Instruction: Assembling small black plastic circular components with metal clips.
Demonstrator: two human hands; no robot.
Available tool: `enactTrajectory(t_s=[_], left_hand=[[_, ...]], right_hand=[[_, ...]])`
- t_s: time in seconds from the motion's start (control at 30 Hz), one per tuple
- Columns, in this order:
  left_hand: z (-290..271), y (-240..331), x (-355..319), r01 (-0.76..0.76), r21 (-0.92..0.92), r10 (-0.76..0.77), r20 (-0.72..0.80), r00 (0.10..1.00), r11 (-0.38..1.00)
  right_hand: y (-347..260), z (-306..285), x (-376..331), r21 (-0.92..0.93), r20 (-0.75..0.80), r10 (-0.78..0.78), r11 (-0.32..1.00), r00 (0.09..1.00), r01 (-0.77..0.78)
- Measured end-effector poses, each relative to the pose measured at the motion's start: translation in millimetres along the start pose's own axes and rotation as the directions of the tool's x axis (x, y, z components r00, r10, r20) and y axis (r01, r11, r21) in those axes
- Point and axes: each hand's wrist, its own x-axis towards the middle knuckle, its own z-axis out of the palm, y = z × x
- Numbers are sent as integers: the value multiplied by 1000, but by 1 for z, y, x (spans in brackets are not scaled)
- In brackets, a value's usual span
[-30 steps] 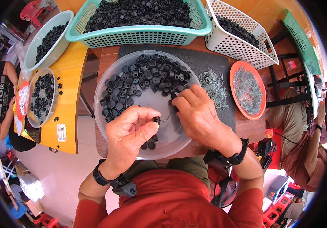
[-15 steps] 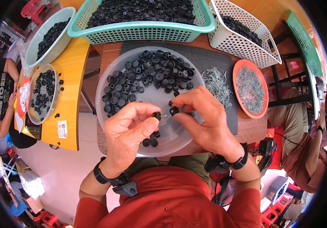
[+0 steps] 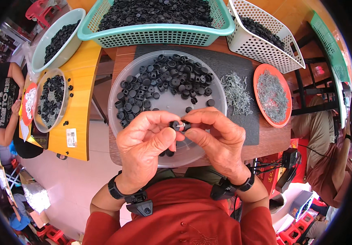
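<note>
Above a round clear tray [image 3: 111, 107], my left hand [image 3: 145, 141] pinches a small black plastic cylinder [image 3: 173, 125] between thumb and fingers. A thin metal spring [image 3: 181, 126] shows at its right end. My right hand [image 3: 221, 136] pinches another small black plastic piece [image 3: 187, 125], right up against the spring end. The fingertips partly hide both pieces. Many loose black pieces [image 3: 174, 77] lie in the tray beyond my hands, and a few sit under my left hand.
A pile of metal springs [image 3: 236, 94] lies on a dark mat, beside an orange plate [image 3: 256, 96] of springs. Behind stand a teal basket [image 3: 159, 37] and a white basket [image 3: 261, 53] of black parts. A person [image 3: 6, 94] is at the yellow table [image 3: 88, 73], left.
My hands have come together, bringing the right piece against the spring end of the left piece. A second black piece at my right fingertips no longer shows there.
</note>
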Motion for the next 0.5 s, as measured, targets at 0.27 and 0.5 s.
enactTrajectory(t_s=[0.27,0.5], left_hand=[[-1,5,-3,6,64,-6,0,1000,998],[8,8,-3,-77,165,80,-13,997,983]], right_hand=[[-1,-2,-4,481,7,342,823,940,-303],[0,-4,-4,606,71,364,724,929,-330]])
